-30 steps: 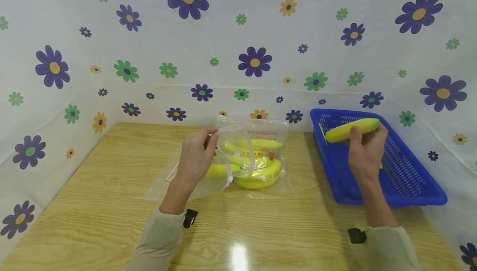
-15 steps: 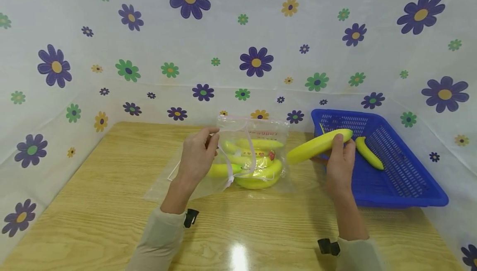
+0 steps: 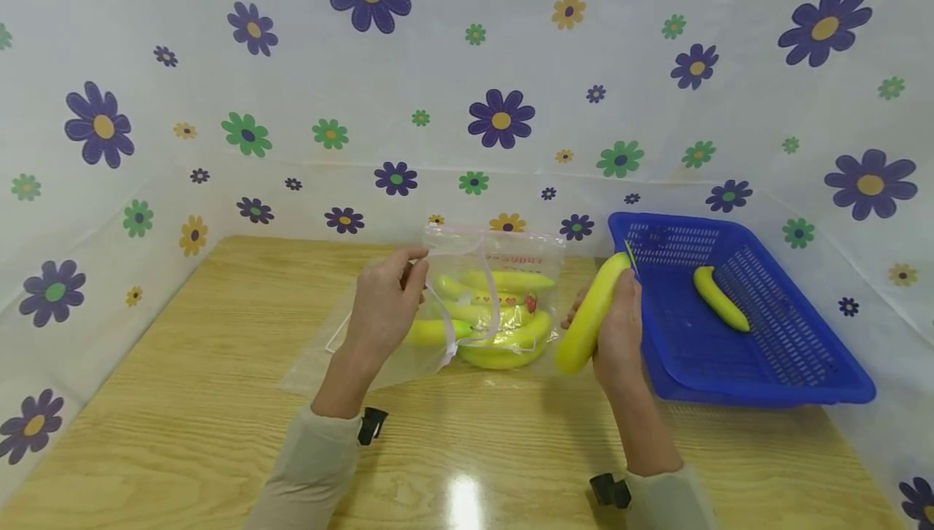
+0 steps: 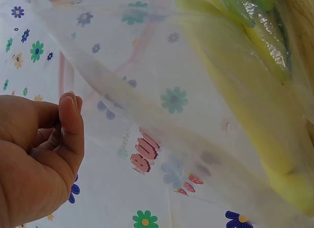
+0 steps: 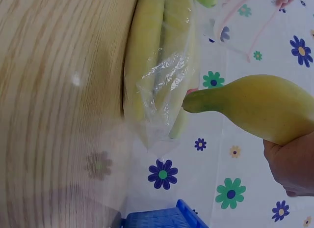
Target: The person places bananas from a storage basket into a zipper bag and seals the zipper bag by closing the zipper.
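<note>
My left hand (image 3: 387, 303) pinches the open mouth of a clear zip bag (image 3: 558, 258) between thumb and fingertips. Pink strips edge the mouth, and a small slider (image 3: 450, 349) sits on them. Inside lie several bananas (image 3: 503, 356), seen through the plastic, which bears red lettering (image 4: 142, 156) and strawberries. To the right of the bag, my right hand (image 3: 620, 335) grips another banana (image 3: 594, 315), raised at a slant. In the right wrist view that banana (image 5: 265, 107) points its greenish tip toward the bagged ones, with the thumb along its side.
A blue plastic basket (image 3: 773, 388) with slotted walls stands at the right, with one small banana (image 3: 720, 299) in it. A thin yellow strip shows at its left rim. Behind the wooden table (image 3: 219, 335) hangs a flower-printed sheet (image 3: 292, 68).
My right hand has carried its banana left from over the basket to beside the bag, tilting it more upright. The small banana in the basket has come into sight. My left hand stays put.
</note>
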Tool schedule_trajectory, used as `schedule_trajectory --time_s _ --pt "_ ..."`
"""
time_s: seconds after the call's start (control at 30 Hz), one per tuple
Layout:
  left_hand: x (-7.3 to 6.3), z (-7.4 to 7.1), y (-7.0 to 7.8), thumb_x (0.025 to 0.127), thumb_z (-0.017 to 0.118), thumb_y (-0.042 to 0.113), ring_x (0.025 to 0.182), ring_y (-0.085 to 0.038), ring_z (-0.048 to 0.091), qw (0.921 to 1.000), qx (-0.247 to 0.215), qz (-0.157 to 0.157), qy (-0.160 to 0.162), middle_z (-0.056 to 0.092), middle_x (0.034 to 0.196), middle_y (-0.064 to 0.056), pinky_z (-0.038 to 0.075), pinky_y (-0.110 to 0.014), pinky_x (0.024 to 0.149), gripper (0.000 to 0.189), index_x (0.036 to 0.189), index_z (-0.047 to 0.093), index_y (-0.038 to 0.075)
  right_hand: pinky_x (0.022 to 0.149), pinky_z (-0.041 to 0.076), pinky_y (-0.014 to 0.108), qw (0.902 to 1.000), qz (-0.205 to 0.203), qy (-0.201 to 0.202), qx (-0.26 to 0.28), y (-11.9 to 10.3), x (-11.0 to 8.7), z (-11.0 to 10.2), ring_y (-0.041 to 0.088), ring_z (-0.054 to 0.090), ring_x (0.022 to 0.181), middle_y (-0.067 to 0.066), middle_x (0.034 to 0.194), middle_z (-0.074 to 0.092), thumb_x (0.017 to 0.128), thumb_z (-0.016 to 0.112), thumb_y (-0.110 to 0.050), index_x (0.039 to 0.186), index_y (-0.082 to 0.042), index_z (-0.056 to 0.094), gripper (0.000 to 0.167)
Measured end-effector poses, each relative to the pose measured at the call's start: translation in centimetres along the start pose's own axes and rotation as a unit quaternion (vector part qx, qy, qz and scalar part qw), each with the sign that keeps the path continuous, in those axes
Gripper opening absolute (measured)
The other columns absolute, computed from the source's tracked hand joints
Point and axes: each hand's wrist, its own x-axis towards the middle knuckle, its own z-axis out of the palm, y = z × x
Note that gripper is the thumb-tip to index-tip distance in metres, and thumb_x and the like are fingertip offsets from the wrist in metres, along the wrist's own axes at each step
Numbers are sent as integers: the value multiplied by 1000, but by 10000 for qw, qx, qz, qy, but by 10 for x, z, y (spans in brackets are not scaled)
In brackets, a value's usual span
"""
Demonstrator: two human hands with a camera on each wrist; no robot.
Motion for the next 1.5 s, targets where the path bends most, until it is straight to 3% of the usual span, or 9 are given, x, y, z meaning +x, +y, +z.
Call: schedule_trajectory --time_s 0.13,0.27,0.37,0.47,0.63,0.77,0.93,1.23,1.5 --pt "0 -1 1 100 58 6 56 -15 59 10000 12 21 9 64 73 -9 47 -20 49 20 115 66 -5 64 57 28 9983 584 -2 -54 -3 1 3 13 56 60 0 74 55 107 32 -46 111 -14 39 33" --pt "-1 -1 0 100 57 6 56 -15 60 10000 40 18 2 64 73 -9 47 -20 49 20 115 66 -4 73 57 29 9974 707 41 -149 -3 1 4 15 58 72 3 86 54 108 34 -37 116 -12 40 28" --pt "-1 0 0 100 57 6 56 -15 60 10000 38 41 23 64 73 -10 46 -20 49 20 115 67 -4 80 50 26 9958 592 106 -689 -4 0 3 15 52 85 4 97 48 107 34 -40 125 -11 42 35" --pt "0 0 1 100 57 6 55 -15 60 10000 22 79 46 64 72 -10 46 -21 48 20 114 67 -5 78 45 26 9894 267 173 -1416 -8 -3 1 17 47 88 5 99 46 106 39 -43 131 -10 46 42" --pt "-1 -1 0 100 57 5 56 -16 60 10000 19 73 45 64 73 -10 45 -20 49 20 114 67 -5 70 50 23 9794 -497 260 -1940 -15 -12 -1 18 53 83 6 97 57 99 61 -34 124 -4 59 39" --pt "-1 -2 1 100 57 6 56 -16 60 10000 41 18 29 64 73 -10 45 -20 50 20 114 67 -4 73 57 24 9833 -522 50 -1741 -17 -16 0 16 61 83 7 99 62 94 70 -28 120 -2 60 38" --pt "-1 -3 2 100 57 6 56 -16 60 10000 43 -22 40 64 73 -10 46 -20 50 19 114 67 -4 82 59 30 9921 -287 -346 -1168 -16 -18 3 19 67 92 10 106 63 94 70 -19 122 0 57 36" --pt "-1 -3 1 100 57 5 56 -16 60 10000 55 17 48 64 73 -11 46 -19 50 20 114 67 -4 86 58 35 9988 -183 -340 -314 -23 -20 3 20 66 104 13 117 57 98 61 -10 127 -2 47 34" --pt "0 -3 1 100 57 6 57 -17 61 10000 74 -18 56 64 73 -11 48 -20 51 20 115 66 -5 90 57 35 9952 459 -818 286 -5 -14 8 18 64 106 14 123 50 97 54 1 129 0 43 34"
